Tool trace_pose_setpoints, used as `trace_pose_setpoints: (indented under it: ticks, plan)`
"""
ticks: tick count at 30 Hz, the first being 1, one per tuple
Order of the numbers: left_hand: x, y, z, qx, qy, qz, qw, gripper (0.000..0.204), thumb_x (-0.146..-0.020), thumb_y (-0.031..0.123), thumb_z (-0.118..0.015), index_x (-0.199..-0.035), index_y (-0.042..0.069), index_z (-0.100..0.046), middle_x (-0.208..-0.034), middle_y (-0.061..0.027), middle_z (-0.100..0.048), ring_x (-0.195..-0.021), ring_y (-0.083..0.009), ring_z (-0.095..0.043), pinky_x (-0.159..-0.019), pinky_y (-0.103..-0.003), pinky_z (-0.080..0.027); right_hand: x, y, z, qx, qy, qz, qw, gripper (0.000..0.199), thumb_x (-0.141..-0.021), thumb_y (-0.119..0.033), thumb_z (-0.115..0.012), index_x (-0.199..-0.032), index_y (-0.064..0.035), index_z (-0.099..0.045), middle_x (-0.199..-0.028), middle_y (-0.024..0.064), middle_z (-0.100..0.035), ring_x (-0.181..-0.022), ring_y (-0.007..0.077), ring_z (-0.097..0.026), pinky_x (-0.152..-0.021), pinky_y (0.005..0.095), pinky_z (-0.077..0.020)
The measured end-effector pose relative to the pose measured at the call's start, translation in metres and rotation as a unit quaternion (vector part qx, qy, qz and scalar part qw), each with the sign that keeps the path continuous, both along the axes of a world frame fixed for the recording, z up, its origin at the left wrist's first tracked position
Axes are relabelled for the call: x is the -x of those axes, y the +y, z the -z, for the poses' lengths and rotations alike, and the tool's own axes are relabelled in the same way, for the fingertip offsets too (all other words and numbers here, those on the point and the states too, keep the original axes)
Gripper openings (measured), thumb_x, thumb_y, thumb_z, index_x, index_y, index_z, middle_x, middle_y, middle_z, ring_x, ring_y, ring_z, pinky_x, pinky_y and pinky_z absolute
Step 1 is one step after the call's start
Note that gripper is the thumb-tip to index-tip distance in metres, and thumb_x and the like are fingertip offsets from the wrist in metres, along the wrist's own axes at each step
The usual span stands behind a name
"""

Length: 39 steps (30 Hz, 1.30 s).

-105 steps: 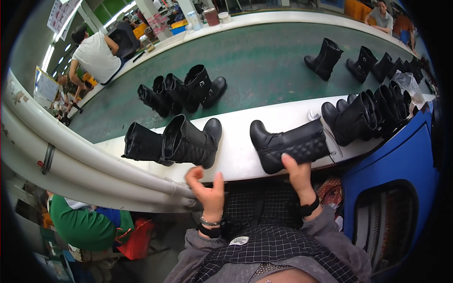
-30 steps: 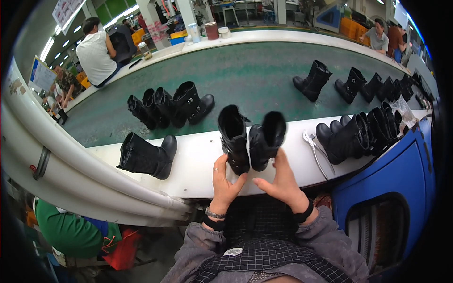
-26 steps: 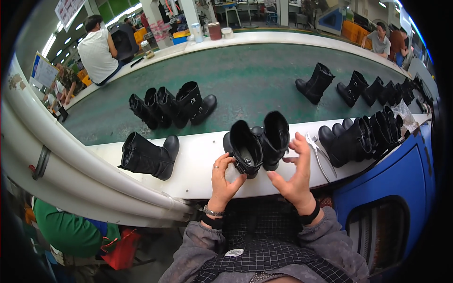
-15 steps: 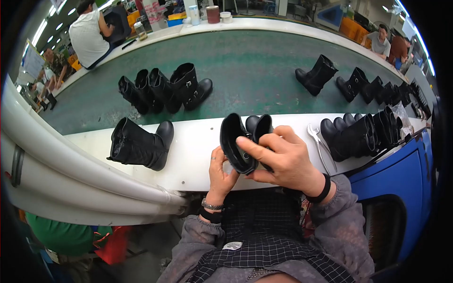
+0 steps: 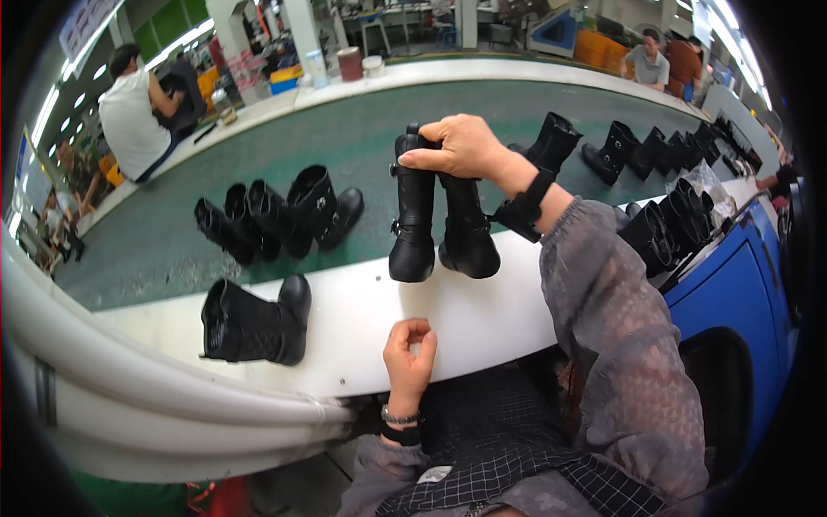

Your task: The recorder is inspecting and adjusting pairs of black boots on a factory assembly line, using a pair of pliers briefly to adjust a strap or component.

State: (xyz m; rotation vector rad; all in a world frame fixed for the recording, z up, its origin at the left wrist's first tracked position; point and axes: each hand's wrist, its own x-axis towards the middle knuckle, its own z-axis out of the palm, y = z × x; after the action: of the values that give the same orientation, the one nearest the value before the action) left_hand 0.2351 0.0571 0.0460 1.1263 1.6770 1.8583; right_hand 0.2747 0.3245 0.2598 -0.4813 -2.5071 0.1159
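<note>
Right hand (image 5: 465,148) grips the pair of black boots (image 5: 441,226) by their tops, fingers clamped, while the left hand (image 5: 410,353) rests loosely curled, empty, on the white bench (image 5: 482,323).

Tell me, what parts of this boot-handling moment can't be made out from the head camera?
- Tops of the pair of black boots: covered by the right hand gripping them.
- Left hand: fingers curled, so its palm is hidden.
- Bagged boots at right: bent and crowded near the rim, count unclear.
- Far workers: too small for detail.
</note>
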Motion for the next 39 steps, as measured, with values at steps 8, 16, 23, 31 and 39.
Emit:
trace_pose_setpoints:
  ticks: [8, 16, 23, 31, 39]
  plan:
    - [-0.002, -0.002, 0.006, -0.003, -0.078, 0.015, 0.997, 0.013, -0.085, 0.005, -0.065, -0.095, -0.003, -0.063, -0.090, -0.0078, -0.065, -0.080, -0.0139, -0.062, -0.076, -0.027, -0.051, -0.006, 0.038, 0.009, 0.161, -0.037, 0.102, 0.981, 0.067, -0.079, -0.071, -0.056, -0.075, -0.0054, -0.072, -0.076, 0.0174, -0.067, -0.081, 0.0359, -0.066, -0.076, 0.0392, -0.0505]
    - [0.001, -0.002, 0.001, 0.008, -0.080, 0.026, 0.996, 0.013, -0.085, 0.006, -0.066, -0.095, -0.002, -0.064, -0.086, -0.0042, -0.065, -0.075, -0.0100, -0.057, -0.073, -0.024, -0.048, 0.039, 0.032, 0.008, 0.040, 0.065, -0.013, 0.997, 0.052, -0.079, -0.058, -0.061, -0.073, -0.0067, -0.070, -0.074, 0.0169, -0.066, -0.079, 0.0363, -0.066, -0.068, 0.0432, -0.0515]
    - [-0.005, -0.005, -0.007, 0.024, -0.117, 0.029, 0.992, 0.011, -0.088, 0.004, -0.064, -0.096, -0.002, -0.064, -0.088, -0.0061, -0.066, -0.079, -0.0106, -0.062, -0.073, -0.024, -0.049, 0.118, 0.028, 0.058, -0.213, 0.156, -0.131, 0.956, 0.033, -0.074, -0.041, -0.069, -0.062, -0.0109, -0.065, -0.059, 0.0105, -0.063, -0.061, 0.0298, -0.065, -0.060, 0.0408, -0.0512]
    - [-0.006, 0.002, -0.011, 0.031, -0.132, 0.029, 0.990, 0.010, -0.088, 0.002, -0.062, -0.097, -0.003, -0.063, -0.088, -0.0055, -0.066, -0.078, -0.0103, -0.062, -0.073, -0.023, -0.049, 0.105, -0.005, 0.108, -0.130, 0.215, -0.171, 0.953, 0.026, -0.076, -0.031, -0.072, -0.089, -0.0120, -0.061, -0.072, 0.0057, -0.055, -0.076, 0.0240, -0.057, -0.075, 0.0373, -0.0433]
    - [-0.010, 0.002, -0.008, 0.024, -0.118, 0.031, 0.992, 0.011, -0.090, 0.006, -0.060, -0.095, -0.003, -0.063, -0.088, -0.0074, -0.066, -0.077, -0.0125, -0.063, -0.069, -0.026, -0.052, -0.059, 0.160, 0.092, -0.170, 0.212, 0.407, 0.872, 0.049, -0.062, -0.011, -0.066, -0.110, -0.0061, -0.059, -0.125, 0.0183, -0.046, -0.118, 0.0376, -0.041, -0.094, 0.0460, -0.0413]
